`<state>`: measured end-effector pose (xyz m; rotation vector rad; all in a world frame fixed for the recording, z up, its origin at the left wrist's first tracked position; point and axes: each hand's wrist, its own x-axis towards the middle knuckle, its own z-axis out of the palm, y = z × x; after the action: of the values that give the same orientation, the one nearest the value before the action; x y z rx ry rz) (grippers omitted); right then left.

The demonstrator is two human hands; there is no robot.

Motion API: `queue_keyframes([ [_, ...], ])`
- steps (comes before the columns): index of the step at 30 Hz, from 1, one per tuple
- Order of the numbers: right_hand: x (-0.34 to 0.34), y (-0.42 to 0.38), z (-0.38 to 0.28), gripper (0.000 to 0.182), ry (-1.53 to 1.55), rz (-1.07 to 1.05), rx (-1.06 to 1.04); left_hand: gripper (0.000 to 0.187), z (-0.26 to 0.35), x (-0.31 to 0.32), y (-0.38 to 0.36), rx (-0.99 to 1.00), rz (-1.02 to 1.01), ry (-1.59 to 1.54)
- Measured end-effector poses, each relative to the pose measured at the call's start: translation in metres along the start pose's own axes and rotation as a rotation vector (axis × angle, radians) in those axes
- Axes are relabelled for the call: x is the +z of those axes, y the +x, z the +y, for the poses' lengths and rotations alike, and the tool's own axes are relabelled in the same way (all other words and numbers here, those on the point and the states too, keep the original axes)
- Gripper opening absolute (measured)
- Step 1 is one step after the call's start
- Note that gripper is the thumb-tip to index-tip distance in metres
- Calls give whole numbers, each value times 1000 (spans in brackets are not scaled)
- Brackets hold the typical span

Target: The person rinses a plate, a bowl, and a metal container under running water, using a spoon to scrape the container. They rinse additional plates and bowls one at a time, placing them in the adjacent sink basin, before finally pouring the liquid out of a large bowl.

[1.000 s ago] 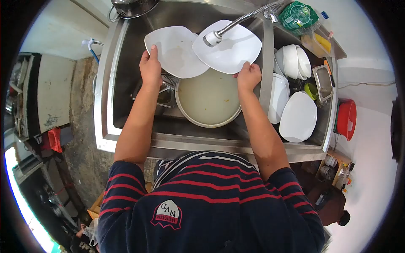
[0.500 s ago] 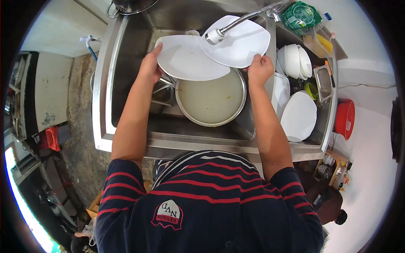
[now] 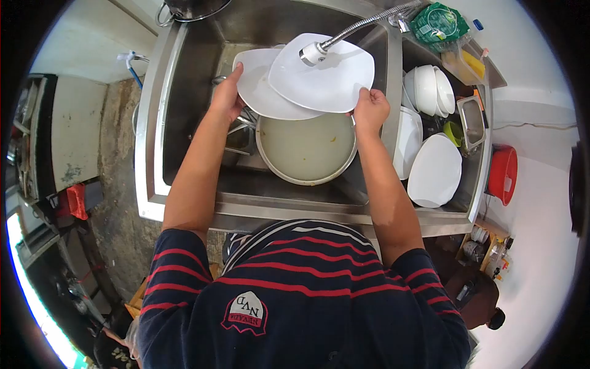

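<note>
My left hand (image 3: 228, 97) grips the left edge of a white plate (image 3: 253, 80), thumb on top. A second white plate (image 3: 322, 83) overlaps it from the right, and my right hand (image 3: 370, 111) pinches that one at its lower right corner. Both plates are above the sink, beneath a white faucet head (image 3: 313, 53) on a flexible metal hose. Below them, a round metal pot (image 3: 306, 147) of cloudy water stands in the basin, its back part hidden by the plates.
Right of the basin, a second compartment holds stacked white bowls (image 3: 425, 90), white plates (image 3: 435, 171), a green cup (image 3: 453, 131) and a small metal pan (image 3: 471, 122). A green bag (image 3: 437, 26) lies at the back. A red bucket (image 3: 502, 174) is at the far right.
The right plate has moved left and toward me, and now covers more of the left plate. My right hand moved with it; my left hand shifted slightly right.
</note>
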<state>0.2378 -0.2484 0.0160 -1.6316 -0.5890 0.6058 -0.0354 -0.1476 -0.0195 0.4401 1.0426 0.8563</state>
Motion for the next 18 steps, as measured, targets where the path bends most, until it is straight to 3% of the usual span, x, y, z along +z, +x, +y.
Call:
queue_keyframes([
  [7, -16, 6, -10, 14, -29, -22, 117, 53, 10, -7, -4, -121, -119, -23],
  [11, -28, 16, -17, 14, -13, -137, 283, 54, 7, -7, -1, -128, -203, -9],
  [18, -14, 22, -2, 13, -22, -533, 463, 55, 8, -6, -3, -171, -169, 37],
])
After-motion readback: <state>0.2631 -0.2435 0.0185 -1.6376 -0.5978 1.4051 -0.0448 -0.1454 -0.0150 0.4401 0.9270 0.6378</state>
